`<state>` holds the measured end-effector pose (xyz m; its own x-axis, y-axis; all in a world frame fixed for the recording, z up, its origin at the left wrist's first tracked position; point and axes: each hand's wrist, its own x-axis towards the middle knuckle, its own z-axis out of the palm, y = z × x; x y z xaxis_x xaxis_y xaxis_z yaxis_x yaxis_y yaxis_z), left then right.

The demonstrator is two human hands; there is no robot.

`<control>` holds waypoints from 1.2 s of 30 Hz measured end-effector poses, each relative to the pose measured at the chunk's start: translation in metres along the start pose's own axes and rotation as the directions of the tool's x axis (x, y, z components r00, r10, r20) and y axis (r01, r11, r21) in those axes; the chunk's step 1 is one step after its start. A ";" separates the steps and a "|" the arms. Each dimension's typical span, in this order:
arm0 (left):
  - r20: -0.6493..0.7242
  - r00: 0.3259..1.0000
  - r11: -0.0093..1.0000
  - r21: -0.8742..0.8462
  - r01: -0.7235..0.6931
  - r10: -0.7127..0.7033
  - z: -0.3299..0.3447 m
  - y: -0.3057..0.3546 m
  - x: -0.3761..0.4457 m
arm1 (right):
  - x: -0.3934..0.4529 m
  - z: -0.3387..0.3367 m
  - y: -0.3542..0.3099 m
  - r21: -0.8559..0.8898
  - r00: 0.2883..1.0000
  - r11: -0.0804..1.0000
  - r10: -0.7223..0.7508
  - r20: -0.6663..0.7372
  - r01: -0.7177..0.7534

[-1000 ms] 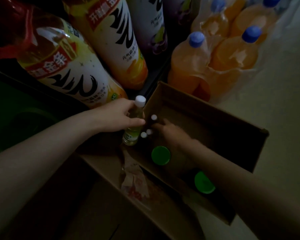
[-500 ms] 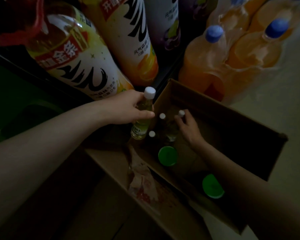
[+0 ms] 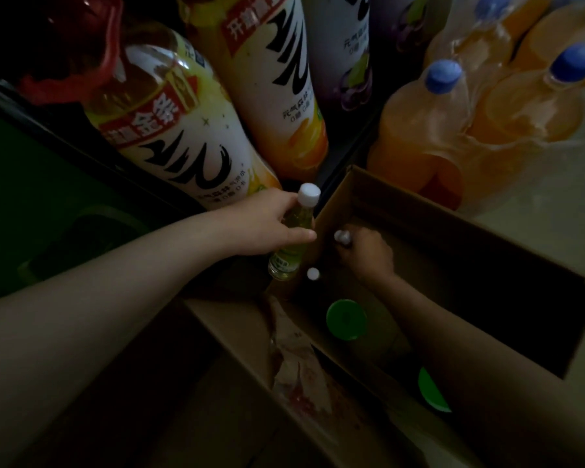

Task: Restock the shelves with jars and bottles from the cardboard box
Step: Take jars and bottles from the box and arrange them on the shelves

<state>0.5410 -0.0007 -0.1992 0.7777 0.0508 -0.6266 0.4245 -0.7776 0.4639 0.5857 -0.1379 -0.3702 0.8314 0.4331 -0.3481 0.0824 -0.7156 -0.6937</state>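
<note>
Fingers of the left hand (image 3: 267, 224) wrap a small white-capped bottle (image 3: 293, 238) held upright just outside the cardboard box (image 3: 487, 238); the right hand (image 3: 368, 255), inside it, grips a second small bottle (image 3: 342, 236) near 2 green lids (image 3: 346, 319).

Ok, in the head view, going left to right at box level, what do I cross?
Left hand gripping a small white-capped bottle → loose white cap in the cardboard box → right hand gripping another small bottle inside the box → the box's far right wall.
</note>
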 end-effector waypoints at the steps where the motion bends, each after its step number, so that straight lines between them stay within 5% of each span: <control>1: 0.001 1.000 1.000 -0.016 0.017 -0.017 0.001 0.003 -0.002 | -0.006 -0.008 -0.002 0.039 1.000 0.999 -0.002 0.005 0.002; 11: -0.048 0.998 0.972 -0.234 0.023 -0.035 -0.047 0.117 -0.129 | -0.118 -0.229 -0.138 0.098 0.954 0.984 -0.172 0.245 0.152; 17: 0.140 0.988 0.927 -0.360 0.109 -0.062 -0.137 0.211 -0.347 | -0.281 -0.397 -0.323 0.041 0.751 0.929 -0.324 0.576 0.369; 21: 0.156 0.988 0.908 -0.414 0.061 0.005 -0.193 0.236 -0.520 | -0.397 -0.455 -0.445 0.150 0.731 0.902 -0.417 0.541 0.404; 25: -0.004 0.996 0.779 -0.624 -0.070 0.086 -0.237 0.219 -0.673 | -0.497 -0.460 -0.565 0.387 0.640 0.819 -0.573 0.513 0.424; 28: -0.199 0.978 0.648 -0.737 -0.191 0.062 -0.259 0.189 -0.772 | -0.558 -0.432 -0.651 0.510 0.491 0.735 -0.678 0.547 0.448; 36: -0.589 0.793 0.351 -0.784 -0.512 -0.159 -0.258 0.036 -0.977 | -0.675 -0.263 -0.851 0.629 0.110 0.587 -0.770 0.629 0.511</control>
<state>-0.0840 0.0831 0.5914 0.8218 0.5328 -0.2019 0.1145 0.1927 0.9746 0.0987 0.0348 0.6209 -0.3178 0.9430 0.0988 0.1275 0.1458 -0.9811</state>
